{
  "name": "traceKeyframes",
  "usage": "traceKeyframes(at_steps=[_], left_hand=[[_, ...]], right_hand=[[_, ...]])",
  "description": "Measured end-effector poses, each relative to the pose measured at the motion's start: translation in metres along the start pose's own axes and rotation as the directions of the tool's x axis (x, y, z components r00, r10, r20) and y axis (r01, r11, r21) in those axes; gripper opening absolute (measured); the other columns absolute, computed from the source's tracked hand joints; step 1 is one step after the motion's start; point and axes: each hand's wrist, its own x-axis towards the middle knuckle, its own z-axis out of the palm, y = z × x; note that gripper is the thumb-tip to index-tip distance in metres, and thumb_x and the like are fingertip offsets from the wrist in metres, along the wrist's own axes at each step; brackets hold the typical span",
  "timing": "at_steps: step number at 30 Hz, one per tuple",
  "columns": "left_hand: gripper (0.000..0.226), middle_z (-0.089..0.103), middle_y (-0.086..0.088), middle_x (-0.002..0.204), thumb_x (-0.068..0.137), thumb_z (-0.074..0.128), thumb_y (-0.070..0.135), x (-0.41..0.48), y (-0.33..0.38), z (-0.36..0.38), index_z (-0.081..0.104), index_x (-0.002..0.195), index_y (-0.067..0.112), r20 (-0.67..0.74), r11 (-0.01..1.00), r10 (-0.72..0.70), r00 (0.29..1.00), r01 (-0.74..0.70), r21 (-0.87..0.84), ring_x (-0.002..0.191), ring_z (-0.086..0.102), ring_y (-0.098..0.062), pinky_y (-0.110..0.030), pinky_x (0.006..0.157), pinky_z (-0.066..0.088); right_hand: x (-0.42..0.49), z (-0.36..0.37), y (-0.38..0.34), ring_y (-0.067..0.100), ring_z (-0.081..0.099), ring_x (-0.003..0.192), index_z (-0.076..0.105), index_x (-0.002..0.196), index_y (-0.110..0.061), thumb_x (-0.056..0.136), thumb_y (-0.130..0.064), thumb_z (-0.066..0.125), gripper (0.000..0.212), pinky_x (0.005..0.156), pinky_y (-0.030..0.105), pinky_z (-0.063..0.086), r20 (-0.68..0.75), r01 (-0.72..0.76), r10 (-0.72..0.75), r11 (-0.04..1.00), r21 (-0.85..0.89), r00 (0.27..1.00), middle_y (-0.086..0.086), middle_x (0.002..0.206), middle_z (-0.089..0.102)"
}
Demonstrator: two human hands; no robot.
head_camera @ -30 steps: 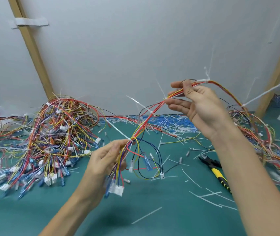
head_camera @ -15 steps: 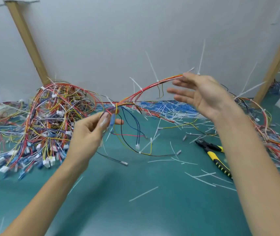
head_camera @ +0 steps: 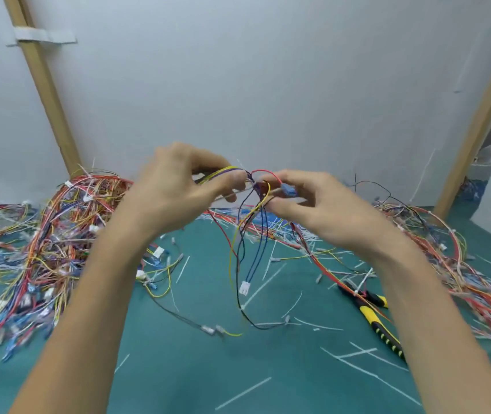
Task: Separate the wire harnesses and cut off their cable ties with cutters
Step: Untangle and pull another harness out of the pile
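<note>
Harness [head_camera: 256, 188] pinched by left hand [head_camera: 175, 189] and right hand [head_camera: 321, 204], up-left of cutters [head_camera: 378, 321]; apparently separation step. Next: right hand fetches cutters.

Both bare forearms reach up from the lower corners of the view and angle inward, so that the two hands meet almost together at mid-height, their backs turned toward the camera. The left hand [head_camera: 178, 186] is curled, its thumb and forefinger pinching one side of a wire harness [head_camera: 256, 186], the other fingers folded beneath. The right hand [head_camera: 321, 204] faces it just beside, thumb and forefinger tips pinching the harness's other side while its remaining fingers bend loosely under, and the fingertips of the two hands nearly touch.
</note>
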Motion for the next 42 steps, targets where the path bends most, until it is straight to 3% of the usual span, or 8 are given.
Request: traceKeyframes(at_steps=[7, 12, 17, 20, 25, 30, 35, 42], left_hand=[[0.028, 0.069, 0.009, 0.1, 0.079, 0.078, 0.048, -0.002, -0.004, 0.018, 0.076, 0.1, 0.03, -0.435, 0.989, 0.117, 0.893, -0.064, 0.135, 0.109, 0.054, -0.019, -0.049, 0.094, 0.043], [0.033, 0.047, 0.001, 0.119, 0.095, 0.06, 0.047, 0.003, -0.011, 0.027, 0.049, 0.117, 0.024, -0.585, 0.989, -0.149, 0.797, 0.119, -0.09, 0.103, 0.055, -0.016, -0.033, 0.093, 0.047], [0.054, 0.073, -0.004, 0.098, 0.101, 0.025, 0.062, 0.01, -0.02, 0.032, 0.057, 0.105, 0.018, 0.029, 0.767, -0.499, 0.866, 0.457, -0.451, 0.094, 0.071, -0.021, -0.045, 0.096, 0.052], [0.076, 0.076, -0.017, 0.093, 0.095, 0.013, 0.067, 0.006, -0.008, 0.034, 0.064, 0.111, 0.013, 0.483, 0.554, -0.341, 0.806, 0.588, -0.589, 0.094, 0.074, -0.03, -0.036, 0.084, 0.057], [0.058, 0.041, 0.009, 0.058, 0.083, 0.049, 0.072, 0.002, 0.01, 0.006, 0.076, 0.087, 0.021, 0.371, 0.315, -0.121, 0.921, 0.39, -0.865, 0.043, 0.038, -0.003, -0.015, 0.038, 0.031], [0.031, 0.019, 0.004, 0.067, 0.074, 0.078, 0.053, -0.004, 0.016, -0.026, 0.076, 0.079, 0.023, -0.063, 0.482, -0.093, 0.994, -0.011, -0.876, 0.041, 0.024, 0.002, -0.009, 0.034, 0.022], [0.023, 0.05, 0.011, 0.055, 0.089, 0.073, 0.041, -0.004, -0.005, -0.014, 0.076, 0.08, 0.02, -0.369, 0.821, -0.265, 0.891, 0.007, -0.571, 0.046, 0.037, -0.002, -0.013, 0.045, 0.034], [0.02, 0.056, 0.026, 0.049, 0.092, 0.07, 0.033, -0.004, -0.033, -0.002, 0.073, 0.075, 0.023, -0.483, 0.963, -0.262, 0.836, 0.197, -0.182, 0.046, 0.05, 0.007, -0.003, 0.047, 0.031]], right_hand=[[0.004, 0.018, 0.005, 0.007, 0.066, 0.07, 0.075, 0.088, -0.025, 0.093, -0.025, 0.07, 0.007, 0.061, 0.019, 0.048, -0.019, 0.012, -0.011, 0.998, 0.062, 1.0, -0.005, 0.081, 0.075], [0.006, 0.015, 0.012, 0.008, 0.059, 0.06, 0.071, 0.085, -0.016, 0.095, -0.018, 0.064, 0.012, 0.053, 0.019, 0.045, -0.136, -0.039, 0.101, 0.916, 0.398, 0.985, -0.006, 0.067, 0.064], [0.006, 0.007, 0.007, 0.01, 0.061, 0.058, 0.065, 0.091, -0.011, 0.084, -0.023, 0.063, 0.013, 0.047, 0.016, 0.042, -0.155, 0.022, 0.163, 0.617, 0.787, 0.974, -0.003, 0.071, 0.061], [0.002, 0.002, -0.004, 0.006, 0.057, 0.057, 0.061, 0.09, -0.013, 0.085, -0.019, 0.059, 0.008, 0.051, 0.016, 0.041, -0.171, 0.084, 0.142, 0.478, 0.874, 0.975, -0.004, 0.073, 0.058], [-0.011, -0.014, -0.035, 0.003, 0.045, 0.061, 0.063, 0.091, -0.02, 0.091, -0.016, 0.05, 0.013, 0.081, 0.024, 0.035, -0.218, 0.196, 0.084, 0.219, 0.956, 0.972, -0.009, 0.075, 0.054], [-0.025, -0.026, -0.054, 0.005, 0.041, 0.067, 0.068, 0.111, -0.02, 0.097, -0.011, 0.046, 0.028, 0.089, 0.021, 0.05, -0.179, 0.175, -0.231, -0.04, 0.984, 0.956, -0.007, 0.077, 0.052], [-0.006, -0.012, -0.02, 0.008, 0.033, 0.06, 0.058, 0.089, -0.019, 0.087, -0.013, 0.047, 0.013, 0.06, 0.022, 0.037, -0.104, 0.09, 0.068, 0.191, 0.977, 0.992, -0.003, 0.084, 0.058], [0.012, 0.011, 0.043, 0.007, 0.029, 0.051, 0.056, 0.085, -0.017, 0.095, -0.013, 0.054, 0.011, 0.054, 0.024, 0.018, -0.02, -0.202, 0.361, 0.565, 0.8, 0.932, -0.001, 0.074, 0.053]])
